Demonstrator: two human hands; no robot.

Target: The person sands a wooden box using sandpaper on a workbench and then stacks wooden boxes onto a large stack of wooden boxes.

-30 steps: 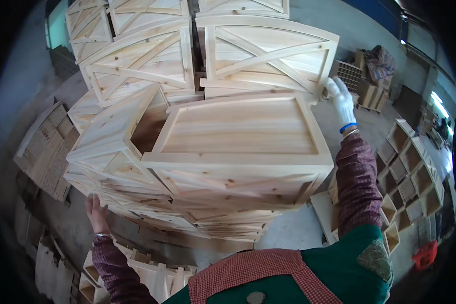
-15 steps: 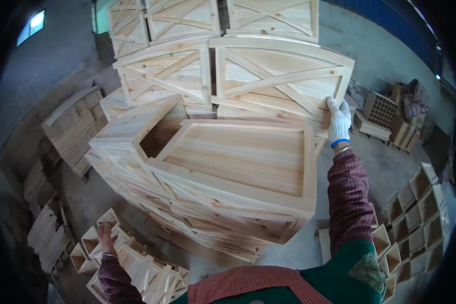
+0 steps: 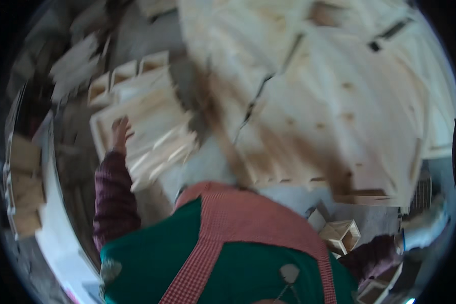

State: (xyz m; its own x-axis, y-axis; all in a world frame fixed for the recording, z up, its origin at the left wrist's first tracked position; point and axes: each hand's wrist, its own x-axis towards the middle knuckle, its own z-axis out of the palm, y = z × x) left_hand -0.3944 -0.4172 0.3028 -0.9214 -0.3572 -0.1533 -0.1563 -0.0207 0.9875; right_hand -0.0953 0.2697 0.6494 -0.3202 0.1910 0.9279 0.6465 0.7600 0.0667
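My left hand (image 3: pixel 120 134), bare, hangs above or in front of a pile of pale wooden boards (image 3: pixel 154 101), its fingers somewhat apart and nothing visible in them. Whether it touches the boards I cannot tell. Far off at the right rim, my right hand (image 3: pixel 426 230) wears a white glove with a blue cuff; motion smears its fingers. That hand is away from the big stack of pale wooden box-like pieces (image 3: pixel 329 116), which fills the upper right and is badly blurred.
Open wooden boxes (image 3: pixel 124 73) lie at the far end of the board pile. A small open box (image 3: pixel 341 235) rests on the floor near my right side. Along the left rim are several brown boxes (image 3: pixel 25 185) beside a long white surface (image 3: pixel 68 228).
My view has swung sharply, with the big stack now at the upper right. My right hand has come off the framed wooden piece and out to the right rim. My left hand remains over the boards.
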